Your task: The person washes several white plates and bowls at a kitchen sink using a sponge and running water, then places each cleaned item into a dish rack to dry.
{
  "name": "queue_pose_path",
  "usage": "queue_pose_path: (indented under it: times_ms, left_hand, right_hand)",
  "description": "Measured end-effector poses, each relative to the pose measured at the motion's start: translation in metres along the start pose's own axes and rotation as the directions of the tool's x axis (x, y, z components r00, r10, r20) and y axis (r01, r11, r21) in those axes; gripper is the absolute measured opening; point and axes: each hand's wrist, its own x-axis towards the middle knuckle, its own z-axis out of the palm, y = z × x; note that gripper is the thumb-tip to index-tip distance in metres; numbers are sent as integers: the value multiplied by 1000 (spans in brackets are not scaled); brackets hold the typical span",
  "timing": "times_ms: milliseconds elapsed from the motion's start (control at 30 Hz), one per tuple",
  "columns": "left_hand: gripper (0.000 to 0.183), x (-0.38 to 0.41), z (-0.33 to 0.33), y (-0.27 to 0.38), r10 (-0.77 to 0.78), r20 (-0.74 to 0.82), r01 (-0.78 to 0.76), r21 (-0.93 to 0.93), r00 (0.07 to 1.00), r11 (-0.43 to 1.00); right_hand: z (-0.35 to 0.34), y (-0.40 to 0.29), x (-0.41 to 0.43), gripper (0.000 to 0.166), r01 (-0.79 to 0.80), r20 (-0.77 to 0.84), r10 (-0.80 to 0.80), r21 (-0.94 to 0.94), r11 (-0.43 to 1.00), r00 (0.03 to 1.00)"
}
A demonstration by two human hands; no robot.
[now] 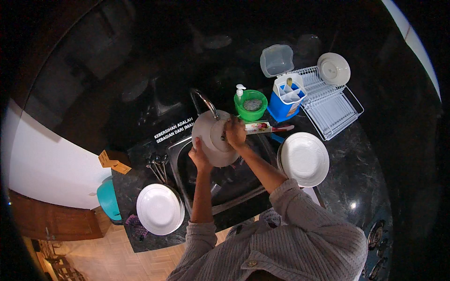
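Note:
My left hand (201, 157) grips the lower left rim of a white plate (225, 157), which is tilted over the metal sink (219, 209) beneath the chrome faucet (207, 101). Against the plate's underside, near its foot ring, my right hand (235, 132) is closed around something dark, mostly hidden by the fingers; it may be a scrubber. A stack of white plates (160, 209) stands left of the sink, with several metal spoons (159, 168) behind it. Another stack of white plates (305, 159) is at the sink's right. A knife with a red handle (282, 128) lies behind the sink.
Behind the sink stand a green tub (250, 114) with a pump bottle (240, 92) and a blue-and-white cutlery holder (289, 102) with its lid up. A wire dish rack (332, 109) holds a white bowl (333, 69). A wooden block (114, 162) stands left; stove burners (376, 235) are lower right.

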Motion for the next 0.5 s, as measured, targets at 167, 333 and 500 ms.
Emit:
queue_pose_path:
  times_ms: [167,333,500]
  left_hand:
    - [38,14,-27,-15,139,-19,-127,295,990,947]
    - [44,2,-3,-14,214,132,-250,607,968,755]
    - [50,4,-14,-23,326,86,-323,507,942,799]
  right_hand:
    - [24,-50,-17,38,551,-174,-588,-220,805,790]
    - [84,43,65,38,156,245,-139,-52,986,959]
    - [59,-38,0,35,412,-136,-432,-152,899,892]
